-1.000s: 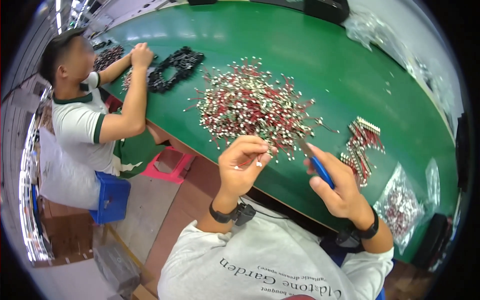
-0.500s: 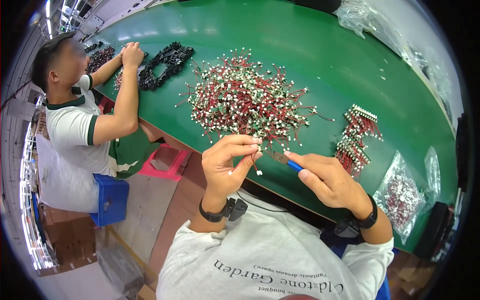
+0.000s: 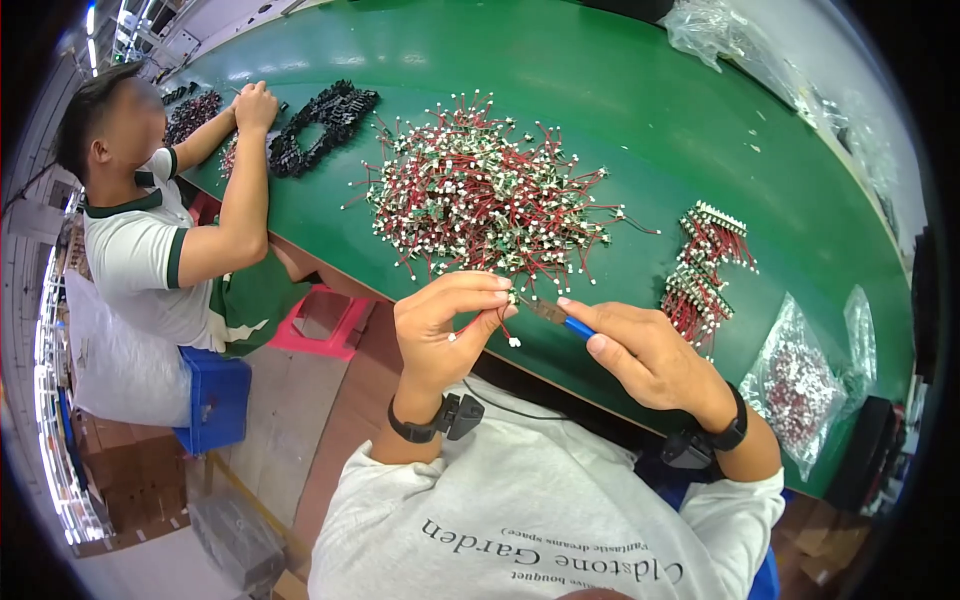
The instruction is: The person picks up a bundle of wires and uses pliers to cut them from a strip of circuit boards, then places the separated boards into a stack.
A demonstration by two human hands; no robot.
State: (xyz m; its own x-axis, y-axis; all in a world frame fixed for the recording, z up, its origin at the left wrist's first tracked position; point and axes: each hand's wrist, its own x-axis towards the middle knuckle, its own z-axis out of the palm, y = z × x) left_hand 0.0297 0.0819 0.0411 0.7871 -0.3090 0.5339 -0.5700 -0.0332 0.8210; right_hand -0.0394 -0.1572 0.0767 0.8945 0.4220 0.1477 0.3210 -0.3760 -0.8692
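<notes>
My left hand (image 3: 447,318) is closed, pinching a small circuit board (image 3: 513,296) with red wires and white connectors between thumb and fingertips. Its wire ends, tipped with white plugs (image 3: 514,342), dangle below the fingers. My right hand (image 3: 650,355) grips blue-handled pliers (image 3: 577,327), their metal head pointing left at the board. The tip is close to the board; whether it touches cannot be made out. Just beyond both hands lies a large loose pile of similar wired boards (image 3: 480,195).
Stacked rows of wired boards (image 3: 697,275) lie to the right on the green table (image 3: 640,120). Nearer the right edge is a clear plastic bag (image 3: 797,385) of parts. At left, another person (image 3: 150,230) works beside a black pile of parts (image 3: 322,128). More plastic film (image 3: 705,30) lies along the back.
The whole view has shifted slightly, moving things a little to the left. Both hands keep their holds, the pliers still close to the board.
</notes>
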